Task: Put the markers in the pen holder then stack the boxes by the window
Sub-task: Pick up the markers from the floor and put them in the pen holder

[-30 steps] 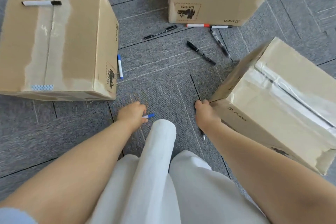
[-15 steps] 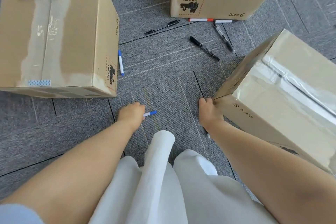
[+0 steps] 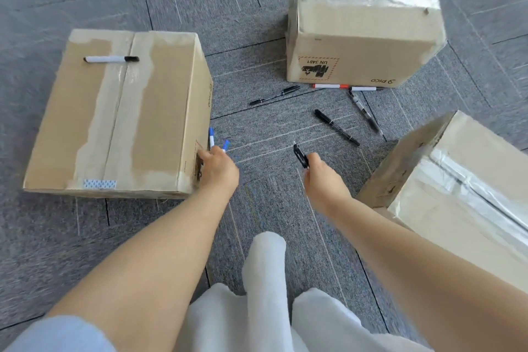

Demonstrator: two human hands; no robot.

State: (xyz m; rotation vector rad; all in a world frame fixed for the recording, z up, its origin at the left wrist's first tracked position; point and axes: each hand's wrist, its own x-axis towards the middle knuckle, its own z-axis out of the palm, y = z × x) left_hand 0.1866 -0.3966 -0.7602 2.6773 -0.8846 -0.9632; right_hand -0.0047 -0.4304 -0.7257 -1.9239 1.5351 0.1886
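Observation:
My left hand (image 3: 218,168) is closed around a blue-capped marker (image 3: 225,146) and reaches a second blue marker (image 3: 211,136) lying against the left cardboard box (image 3: 120,114). My right hand (image 3: 317,170) grips a black pen (image 3: 300,155) above the carpet. A white marker with a black cap (image 3: 111,59) lies on top of the left box. On the floor lie a black pen (image 3: 275,95), a black marker (image 3: 337,127), a clear pen (image 3: 365,113), a red-capped marker (image 3: 330,86) and a white marker (image 3: 365,89). No pen holder is in view.
A second box (image 3: 363,28) stands at the back, a third box (image 3: 457,188) tilts at the right. Grey carpet tiles (image 3: 271,208) cover the floor. My white trouser legs (image 3: 265,294) fill the bottom middle.
My left hand moved forward with the blue marker to the left box's side. My right hand left the right box's corner, now holding a black pen. The view tilted up.

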